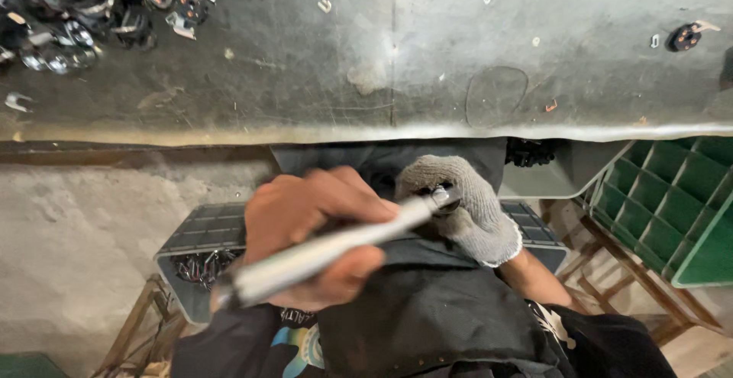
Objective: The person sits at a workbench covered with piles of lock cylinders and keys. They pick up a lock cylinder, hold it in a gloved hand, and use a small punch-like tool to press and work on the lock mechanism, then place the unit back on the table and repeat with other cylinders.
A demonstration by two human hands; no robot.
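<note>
Lying slantwise across the lower middle of the view, a long silvery metal tool (pixel 328 248) looked like a smooth pale rod, blurred along its length, running from about seven o'clock up toward two o'clock. Its far tip met a small dark round part (pixel 445 197), shiny at the edge and too small to make out further. The bare left hand (pixel 313 233) was wrapped tightly around the rod, fingers curled fully closed over the top and thumb tucked beneath. At two o'clock from it, the right hand (pixel 466 206), in a grey knitted glove, was closed snugly around the dark part, fingers bent over it. Both hands hovered over a dark cloth (pixel 427 309) on the person's lap. Beyond, at twelve o'clock, ran a grey workbench (pixel 382 65), with a heap of metal parts (pixel 92 11) at ten o'clock and a green compartment tray (pixel 672 202) at three o'clock.
</note>
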